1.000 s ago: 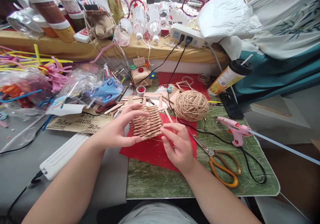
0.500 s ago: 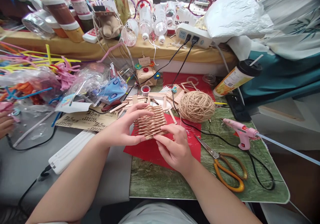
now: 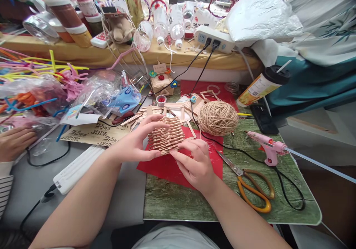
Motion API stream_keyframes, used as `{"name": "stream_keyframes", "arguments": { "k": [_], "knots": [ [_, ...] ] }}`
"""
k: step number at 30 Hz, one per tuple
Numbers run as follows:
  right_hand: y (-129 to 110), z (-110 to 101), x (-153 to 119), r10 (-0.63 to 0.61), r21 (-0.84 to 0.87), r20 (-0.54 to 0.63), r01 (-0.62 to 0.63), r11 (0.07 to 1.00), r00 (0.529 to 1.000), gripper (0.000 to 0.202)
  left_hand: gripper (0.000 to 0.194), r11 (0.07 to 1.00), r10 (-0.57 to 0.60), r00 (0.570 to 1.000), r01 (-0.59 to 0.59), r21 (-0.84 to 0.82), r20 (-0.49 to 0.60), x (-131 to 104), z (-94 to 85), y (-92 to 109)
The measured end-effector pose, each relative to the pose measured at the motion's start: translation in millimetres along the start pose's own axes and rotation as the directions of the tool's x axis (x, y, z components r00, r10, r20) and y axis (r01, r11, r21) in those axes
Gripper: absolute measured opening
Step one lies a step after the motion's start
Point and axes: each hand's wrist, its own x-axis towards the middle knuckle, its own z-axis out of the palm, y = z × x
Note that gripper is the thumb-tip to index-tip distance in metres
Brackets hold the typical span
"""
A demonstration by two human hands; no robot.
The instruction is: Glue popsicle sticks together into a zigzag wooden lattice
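Note:
A small ribbed piece of woven twine [image 3: 167,135], light brown, is held tilted above a red sheet [image 3: 164,171]. My left hand [image 3: 137,141] grips its left side, with the fingers over the far edge and the thumb along the near edge. At the near right corner, my right hand [image 3: 194,160] pinches the piece between thumb and forefinger; its other fingers are curled. Whether a loose strand lies in that pinch is too small to tell. Just to the right sits a ball of twine [image 3: 218,118], and a thin strand hangs between it and the piece.
Orange-handled scissors [image 3: 250,186] and a pink glue gun [image 3: 269,149] lie on the right, with a drink cup [image 3: 261,86] behind. Black cords cross the table. Wooden sticks [image 3: 150,112] lie beyond my hands. At far left is another person's hand [image 3: 16,143].
The other person's hand at the left has come further into view, with a striped sleeve now showing. My own hands and the woven piece have barely moved.

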Motion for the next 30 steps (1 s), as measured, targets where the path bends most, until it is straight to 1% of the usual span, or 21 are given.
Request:
{"name": "stream_keyframes", "arguments": {
  "k": [6, 12, 16, 20, 23, 25, 26, 27, 29, 30],
  "knots": [
    [2.5, -2.5, -2.4, -0.056, -0.064, 0.031, 0.058, 0.996, 0.998, 0.045, 0.071, 1.0, 0.0, 1.0, 0.0, 0.012, -0.005, -1.5, 0.4, -3.0],
    [-9.4, -3.1, 0.9, -0.093, -0.23, 0.058, 0.104, 0.968, 0.994, 0.041, 0.073, 1.0, -0.004, 1.0, 0.004, 0.02, -0.014, -2.2, -1.0, -5.3],
    [-9.7, -4.1, -3.5, -0.128, -0.211, 0.007, 0.126, 0.969, 0.992, 0.041, 0.073, 1.0, -0.007, 1.0, 0.007, 0.024, -0.004, -1.8, -1.1, -4.4],
    [-5.1, -8.1, -8.6, -0.147, -0.118, -0.096, 0.135, 0.984, 0.985, 0.039, 0.074, 1.0, -0.002, 1.0, 0.002, 0.028, 0.001, -1.9, -1.2, -4.5],
    [-3.4, -12.3, -6.4, -0.071, 0.031, -0.121, 0.075, 0.997, 0.99, 0.03, 0.075, 1.0, -0.013, 1.0, 0.012, 0.028, 0.008, -2.4, -1.9, -4.4],
    [-2.7, -14.4, -3.7, 0.02, 0.145, -0.138, 0.0, 0.989, 0.99, 0.024, 0.074, 1.0, -0.016, 1.0, 0.016, 0.026, 0.012, -2.7, -2.4, -3.6],
    [-2.3, -15.0, -2.5, 0.087, 0.196, -0.152, -0.056, 0.979, 0.985, 0.022, 0.073, 1.0, -0.013, 1.0, 0.012, 0.023, 0.013, -2.8, -2.5, -3.0],
    [-1.6, -15.2, -1.8, 0.161, 0.239, -0.166, -0.119, 0.964, 0.973, 0.02, 0.073, 1.0, -0.006, 1.0, 0.006, 0.018, 0.014, -2.9, -2.5, -2.3],
    [0.2, -15.1, -1.2, 0.3, 0.293, -0.194, -0.237, 0.926, 0.934, 0.016, 0.073, 1.0, 0.022, 1.0, -0.022, 0.005, 0.013, -2.8, -2.0, -1.0],
    [1.3, -14.8, -1.3, 0.347, 0.302, -0.207, -0.278, 0.912, 0.915, 0.015, 0.075, 0.999, 0.042, 0.999, -0.042, -0.005, 0.011, -2.7, -1.6, -0.6]
  ]
}}
